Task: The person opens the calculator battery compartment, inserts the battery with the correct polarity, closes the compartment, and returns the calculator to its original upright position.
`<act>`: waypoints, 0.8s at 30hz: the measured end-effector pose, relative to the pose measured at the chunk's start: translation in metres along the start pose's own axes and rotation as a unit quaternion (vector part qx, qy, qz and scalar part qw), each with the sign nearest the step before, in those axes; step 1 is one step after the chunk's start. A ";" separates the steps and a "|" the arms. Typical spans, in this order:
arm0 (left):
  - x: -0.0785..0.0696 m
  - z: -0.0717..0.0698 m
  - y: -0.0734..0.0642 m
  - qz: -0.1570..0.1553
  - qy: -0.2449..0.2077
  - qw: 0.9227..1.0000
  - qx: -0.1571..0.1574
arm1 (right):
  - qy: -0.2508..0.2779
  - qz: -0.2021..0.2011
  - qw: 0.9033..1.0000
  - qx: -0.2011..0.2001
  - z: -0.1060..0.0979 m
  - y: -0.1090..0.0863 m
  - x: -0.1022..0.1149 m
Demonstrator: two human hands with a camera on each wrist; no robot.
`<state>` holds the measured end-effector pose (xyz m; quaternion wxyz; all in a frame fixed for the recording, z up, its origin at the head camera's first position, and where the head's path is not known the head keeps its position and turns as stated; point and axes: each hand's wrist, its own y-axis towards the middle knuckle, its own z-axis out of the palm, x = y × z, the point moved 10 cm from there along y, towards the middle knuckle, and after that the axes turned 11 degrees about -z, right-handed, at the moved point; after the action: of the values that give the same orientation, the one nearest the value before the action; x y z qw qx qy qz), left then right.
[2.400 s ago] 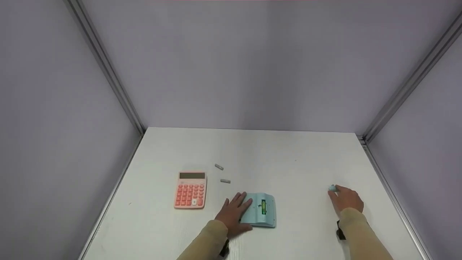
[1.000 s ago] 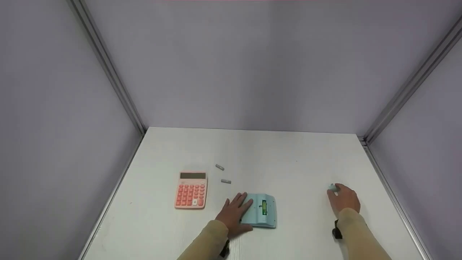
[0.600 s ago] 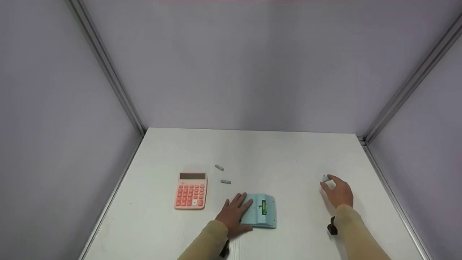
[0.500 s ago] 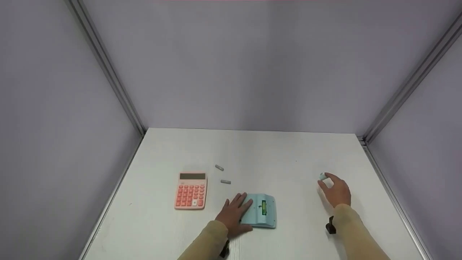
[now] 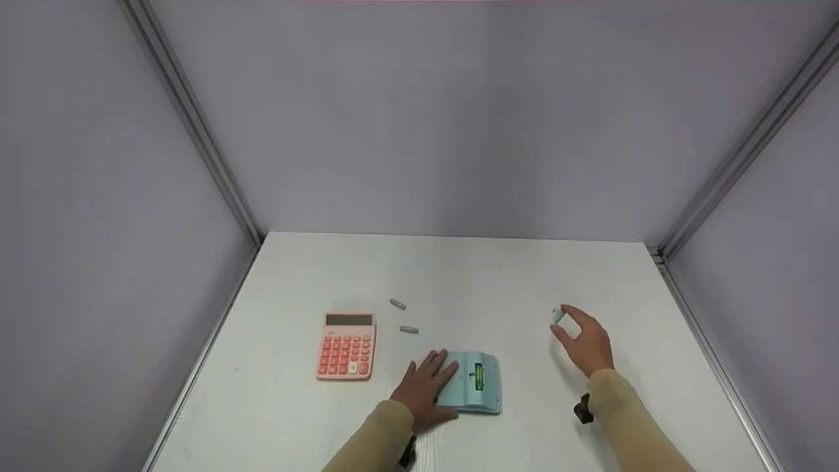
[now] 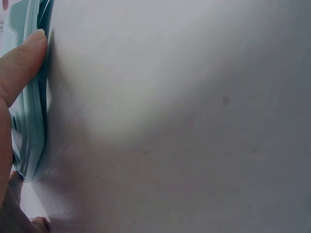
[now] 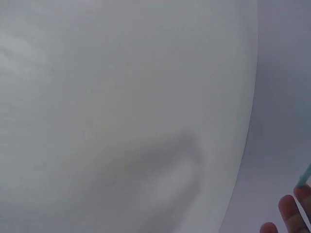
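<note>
A light blue calculator (image 5: pixel 465 383) lies face down on the table, its battery slot uncovered and a green battery (image 5: pixel 479 376) inside. My left hand (image 5: pixel 423 393) rests on its left side with spread fingers; in the left wrist view the thumb (image 6: pixel 24 60) lies along the calculator's edge (image 6: pixel 34 121). Right of it and above the table, my right hand (image 5: pixel 588 344) pinches a small light blue battery cover (image 5: pixel 557 315) between thumb and index finger. Only a sliver of that cover (image 7: pixel 304 176) shows in the right wrist view, beside the fingertips (image 7: pixel 287 206).
A pink calculator (image 5: pixel 347 347) lies face up on the left of the white table (image 5: pixel 288 282). Two small grey batteries (image 5: pixel 398 304) lie between the calculators, farther back. Grey panels (image 5: pixel 367 118) enclose the table at the back and both sides.
My right hand has lifted the battery cover from the right part of the table and moved it left and away from me. The left hand and light blue calculator have stayed in place.
</note>
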<state>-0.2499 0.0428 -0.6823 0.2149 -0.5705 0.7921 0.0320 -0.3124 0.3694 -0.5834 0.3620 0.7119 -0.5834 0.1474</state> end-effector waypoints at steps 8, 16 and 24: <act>0.000 0.000 -0.002 -0.007 -0.002 1.000 0.004 | 0.017 -0.024 0.999 0.023 0.019 -0.003 0.027; 0.000 0.000 -0.003 -0.008 -0.004 1.000 0.009 | 0.019 -0.091 0.995 0.028 0.041 -0.007 0.061; 0.000 0.000 -0.001 -0.003 -0.003 1.000 0.011 | 0.014 -0.170 0.983 0.064 0.070 -0.020 0.089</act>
<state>-0.2486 0.0421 -0.6823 0.2237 -0.5701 0.7901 0.0250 -0.2837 0.2582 -0.5822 0.3436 0.8201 -0.4385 0.1308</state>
